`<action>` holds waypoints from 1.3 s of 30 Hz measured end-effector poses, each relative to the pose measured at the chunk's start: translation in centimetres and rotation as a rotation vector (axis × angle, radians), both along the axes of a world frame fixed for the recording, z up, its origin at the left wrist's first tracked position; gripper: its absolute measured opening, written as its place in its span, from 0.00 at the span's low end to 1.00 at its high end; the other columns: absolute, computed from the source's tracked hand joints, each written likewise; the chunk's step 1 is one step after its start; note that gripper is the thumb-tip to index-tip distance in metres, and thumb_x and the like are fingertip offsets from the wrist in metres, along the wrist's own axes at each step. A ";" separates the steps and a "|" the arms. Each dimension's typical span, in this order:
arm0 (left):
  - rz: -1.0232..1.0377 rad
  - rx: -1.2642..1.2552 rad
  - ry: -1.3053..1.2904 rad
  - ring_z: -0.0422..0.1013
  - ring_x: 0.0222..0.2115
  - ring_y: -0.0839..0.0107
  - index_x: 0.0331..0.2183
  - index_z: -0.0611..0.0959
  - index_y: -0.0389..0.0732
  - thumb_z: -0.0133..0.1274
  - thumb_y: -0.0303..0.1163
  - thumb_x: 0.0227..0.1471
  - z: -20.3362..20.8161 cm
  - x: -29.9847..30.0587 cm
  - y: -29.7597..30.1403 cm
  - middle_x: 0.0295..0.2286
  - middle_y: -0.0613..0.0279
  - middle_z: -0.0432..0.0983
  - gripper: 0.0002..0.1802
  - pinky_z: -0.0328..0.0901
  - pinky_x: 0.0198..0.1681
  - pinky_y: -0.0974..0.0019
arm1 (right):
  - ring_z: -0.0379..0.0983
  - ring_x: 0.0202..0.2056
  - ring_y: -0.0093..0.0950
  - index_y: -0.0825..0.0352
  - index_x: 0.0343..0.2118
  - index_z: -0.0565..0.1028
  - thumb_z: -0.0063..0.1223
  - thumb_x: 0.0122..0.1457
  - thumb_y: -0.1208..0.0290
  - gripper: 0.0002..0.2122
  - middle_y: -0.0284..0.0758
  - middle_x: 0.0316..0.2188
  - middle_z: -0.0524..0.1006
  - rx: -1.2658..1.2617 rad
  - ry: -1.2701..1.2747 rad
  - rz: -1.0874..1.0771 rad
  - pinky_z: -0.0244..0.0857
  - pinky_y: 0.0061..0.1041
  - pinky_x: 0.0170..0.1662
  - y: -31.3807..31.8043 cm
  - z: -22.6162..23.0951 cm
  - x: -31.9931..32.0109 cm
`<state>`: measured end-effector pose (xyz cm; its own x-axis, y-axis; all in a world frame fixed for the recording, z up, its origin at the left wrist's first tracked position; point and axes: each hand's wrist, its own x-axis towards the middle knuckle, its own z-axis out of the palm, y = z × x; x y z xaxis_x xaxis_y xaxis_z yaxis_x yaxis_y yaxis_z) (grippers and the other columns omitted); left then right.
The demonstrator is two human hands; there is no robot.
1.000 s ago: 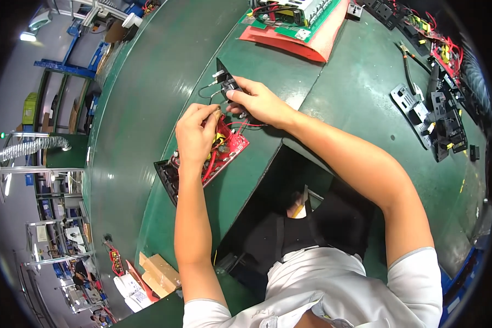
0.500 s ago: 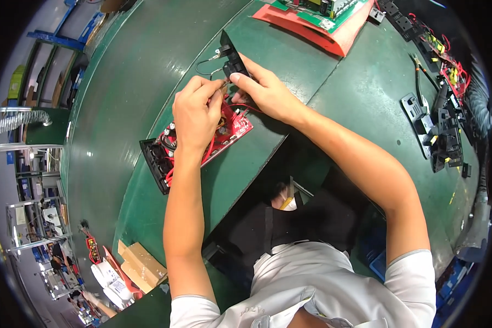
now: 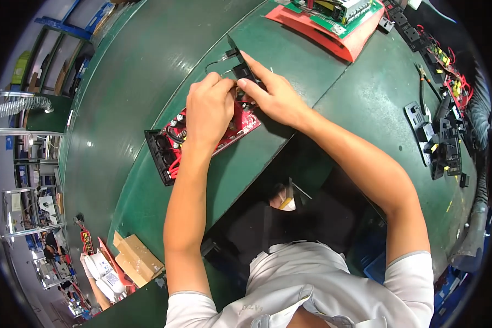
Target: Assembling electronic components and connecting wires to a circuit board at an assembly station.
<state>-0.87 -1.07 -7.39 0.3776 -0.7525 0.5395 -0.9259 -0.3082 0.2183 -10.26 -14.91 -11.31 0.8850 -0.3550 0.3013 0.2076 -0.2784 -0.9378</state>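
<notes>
My right hand [image 3: 277, 97] holds a black plastic end panel [image 3: 241, 66] upright, its fingers behind it and its thumb at the lower edge. Close to that thumb, the fingers of my left hand [image 3: 209, 109] are pinched together at the panel's lower part; what lies between them is hidden. A thin dark wire [image 3: 208, 65] loops out from the panel's inner side. Beneath both hands lies a red circuit board [image 3: 239, 130] with wires and components, partly covered by my left hand. At its left end stands another black panel [image 3: 159, 157] with round openings, red wires beside it.
A green board assembly [image 3: 341, 24] rests on an orange-red sheet [image 3: 311, 34] at the far side. To the right lie pliers [image 3: 422, 90] and several black panels [image 3: 447, 136] with wires. Cardboard [image 3: 138, 261] and a white device [image 3: 105, 273] are at lower left, beside another person's arm.
The view has shifted slightly. My hands keep their hold at the panel, which has turned a little. At lower left, the other person's hand has come up to the white device.
</notes>
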 end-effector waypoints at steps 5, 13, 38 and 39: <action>-0.054 0.073 0.192 0.73 0.40 0.57 0.45 0.82 0.41 0.62 0.27 0.45 2.3 0.2 1.9 0.38 0.58 0.80 0.21 0.67 0.46 0.59 | 0.73 0.34 0.22 0.67 0.65 0.57 0.48 0.64 0.62 0.28 0.36 0.38 0.77 0.293 -0.002 0.064 0.68 0.24 0.43 -0.5 -0.6 0.4; 0.074 -0.048 0.343 0.73 0.47 0.63 0.48 0.80 0.38 0.61 0.24 0.47 1.5 2.8 5.6 0.46 0.54 0.77 0.23 0.65 0.53 0.64 | 0.71 0.35 0.19 0.66 0.66 0.57 0.46 0.67 0.65 0.26 0.31 0.39 0.73 0.318 -0.013 0.127 0.69 0.21 0.43 -0.1 -0.6 0.7; -0.242 -0.097 1.380 0.72 0.37 0.76 0.43 0.83 0.32 0.60 0.27 0.54 5.6 6.3 2.1 0.38 0.59 0.80 0.15 0.66 0.41 0.73 | 0.71 0.38 0.20 0.72 0.62 0.59 0.49 0.66 0.63 0.26 0.33 0.41 0.73 0.302 -0.044 0.101 0.68 0.23 0.44 -0.7 -1.4 0.9; -0.250 -0.062 1.378 0.72 0.37 0.75 0.44 0.83 0.32 0.59 0.26 0.54 5.7 6.5 2.2 0.40 0.58 0.80 0.14 0.67 0.42 0.72 | 0.71 0.38 0.21 0.72 0.62 0.59 0.49 0.66 0.63 0.27 0.34 0.42 0.73 0.294 -0.055 0.112 0.69 0.23 0.44 -0.8 -1.4 1.0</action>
<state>5.62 1.08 -1.71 0.4856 -0.8664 -0.1160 0.0124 -0.1258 0.9920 -9.28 -15.75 -12.73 0.9088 -0.3352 0.2485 0.2740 0.0303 -0.9612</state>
